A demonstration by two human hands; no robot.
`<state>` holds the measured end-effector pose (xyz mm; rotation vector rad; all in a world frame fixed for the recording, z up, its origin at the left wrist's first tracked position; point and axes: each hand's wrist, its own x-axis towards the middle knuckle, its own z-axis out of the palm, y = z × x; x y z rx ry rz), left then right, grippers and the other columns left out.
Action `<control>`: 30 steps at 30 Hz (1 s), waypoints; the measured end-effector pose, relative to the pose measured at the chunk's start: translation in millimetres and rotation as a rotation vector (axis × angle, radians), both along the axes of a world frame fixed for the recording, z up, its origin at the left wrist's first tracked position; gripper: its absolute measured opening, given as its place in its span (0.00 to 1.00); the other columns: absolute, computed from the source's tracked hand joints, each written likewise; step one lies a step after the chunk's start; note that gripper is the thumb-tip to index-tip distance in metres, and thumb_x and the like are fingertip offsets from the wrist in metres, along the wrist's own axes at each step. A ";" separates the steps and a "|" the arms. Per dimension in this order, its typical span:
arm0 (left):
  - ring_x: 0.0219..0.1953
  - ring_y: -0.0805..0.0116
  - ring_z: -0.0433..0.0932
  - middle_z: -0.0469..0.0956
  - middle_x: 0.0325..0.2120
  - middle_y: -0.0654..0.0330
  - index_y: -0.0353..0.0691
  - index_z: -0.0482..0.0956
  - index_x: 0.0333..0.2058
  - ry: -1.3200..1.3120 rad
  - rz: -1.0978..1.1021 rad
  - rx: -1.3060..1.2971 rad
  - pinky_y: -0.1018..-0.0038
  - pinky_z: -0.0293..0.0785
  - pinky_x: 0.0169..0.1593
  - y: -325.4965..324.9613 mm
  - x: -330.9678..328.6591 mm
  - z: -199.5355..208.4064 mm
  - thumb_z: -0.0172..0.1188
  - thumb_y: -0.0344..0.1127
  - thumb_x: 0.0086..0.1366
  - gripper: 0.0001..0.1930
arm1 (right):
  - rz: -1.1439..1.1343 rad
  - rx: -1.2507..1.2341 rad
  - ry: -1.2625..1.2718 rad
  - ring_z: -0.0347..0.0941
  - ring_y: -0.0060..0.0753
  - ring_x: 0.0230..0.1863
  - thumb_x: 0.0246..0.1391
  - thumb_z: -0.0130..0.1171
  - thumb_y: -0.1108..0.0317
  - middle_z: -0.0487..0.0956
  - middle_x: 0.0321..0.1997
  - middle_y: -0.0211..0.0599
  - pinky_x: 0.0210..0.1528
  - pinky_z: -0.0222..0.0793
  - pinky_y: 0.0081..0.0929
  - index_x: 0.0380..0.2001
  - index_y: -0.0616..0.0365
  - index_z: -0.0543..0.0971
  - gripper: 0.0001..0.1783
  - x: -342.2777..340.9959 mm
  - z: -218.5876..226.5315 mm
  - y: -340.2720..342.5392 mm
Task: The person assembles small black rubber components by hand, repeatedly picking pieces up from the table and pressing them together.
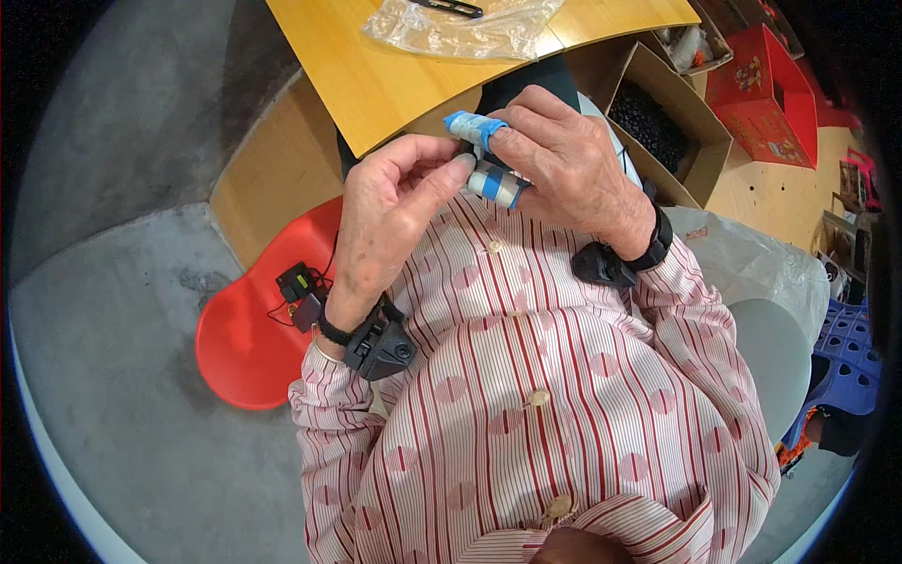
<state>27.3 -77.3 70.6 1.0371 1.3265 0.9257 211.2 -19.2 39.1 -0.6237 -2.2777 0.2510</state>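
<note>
Both my hands meet in front of my chest, just off the near edge of the wooden table. A small black piece [469, 150] sits between their fingertips, mostly covered, so its kind does not show. My left hand [387, 214] is closed on it, pinching with thumb and forefinger. My right hand [575, 167] is closed round it from the other side. Blue and white wrapping [475, 129] covers the right forefinger, and a similar wrapping [498, 186] covers the right thumb. Black straps with small devices circle both wrists.
On the yellow table [376, 99] lie a clear plastic bag [460, 36] and a black tool [453, 7]. To the right, a cardboard box [716, 167] holds many small black pieces beside a red box [794, 108]. A red seat [235, 352] stands at left, blue plastic item [850, 343] far right.
</note>
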 end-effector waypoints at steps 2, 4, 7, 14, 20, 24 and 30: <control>0.31 0.80 0.73 0.78 0.29 0.63 0.30 0.77 0.37 0.026 -0.015 0.018 0.82 0.69 0.39 0.7 -0.4 -1.3 0.58 0.32 0.61 0.10 | -0.016 0.015 -0.044 0.72 0.34 0.38 0.29 0.65 0.69 0.76 0.34 0.31 0.28 0.74 0.27 0.39 0.56 0.76 0.25 0.0 2.6 -3.3; 0.31 0.80 0.73 0.78 0.29 0.63 0.30 0.77 0.36 0.052 -0.032 0.038 0.82 0.69 0.39 2.2 -1.6 -2.1 0.58 0.32 0.61 0.10 | -0.032 0.032 -0.090 0.72 0.34 0.37 0.28 0.65 0.69 0.76 0.34 0.31 0.28 0.74 0.27 0.40 0.56 0.75 0.27 0.4 5.7 -3.7; 0.31 0.79 0.74 0.77 0.30 0.63 0.29 0.76 0.36 -0.033 -0.064 0.020 0.82 0.70 0.39 4.7 -4.6 -6.7 0.57 0.32 0.61 0.10 | 0.015 -0.032 -0.095 0.71 0.35 0.36 0.29 0.66 0.68 0.75 0.33 0.31 0.29 0.74 0.28 0.40 0.56 0.75 0.27 2.5 6.7 0.7; 0.33 0.75 0.76 0.78 0.34 0.61 0.30 0.75 0.42 -0.454 -0.076 -0.140 0.81 0.69 0.41 0.5 -12.6 -9.8 0.57 0.33 0.61 0.14 | 0.375 -1.061 0.459 0.74 0.22 0.45 0.57 0.56 0.70 0.79 0.43 0.35 0.47 0.71 0.22 0.51 0.63 0.74 0.18 15.0 -4.6 12.7; 0.33 0.76 0.76 0.78 0.33 0.61 0.31 0.75 0.43 -0.479 -0.155 -0.237 0.82 0.68 0.39 3.0 -13.7 -4.7 0.57 0.36 0.61 0.15 | 0.434 -1.260 0.614 0.74 0.21 0.43 0.56 0.57 0.72 0.80 0.41 0.33 0.47 0.71 0.19 0.50 0.61 0.75 0.18 5.1 -1.3 11.4; 0.32 0.78 0.75 0.78 0.31 0.62 0.33 0.76 0.42 -0.453 -0.213 -0.244 0.83 0.68 0.38 3.6 -14.0 -3.6 0.57 0.36 0.61 0.14 | 0.470 -1.225 0.518 0.75 0.18 0.41 0.54 0.59 0.73 0.80 0.39 0.31 0.46 0.71 0.19 0.48 0.59 0.76 0.16 4.1 -7.3 14.2; 0.32 0.78 0.75 0.77 0.31 0.63 0.33 0.77 0.40 -0.454 -0.145 -0.207 0.84 0.68 0.38 0.8 -7.3 -2.7 0.58 0.32 0.62 0.10 | 0.470 -1.293 0.528 0.75 0.18 0.41 0.53 0.60 0.74 0.80 0.39 0.32 0.46 0.72 0.20 0.46 0.60 0.76 0.16 7.9 -7.6 15.7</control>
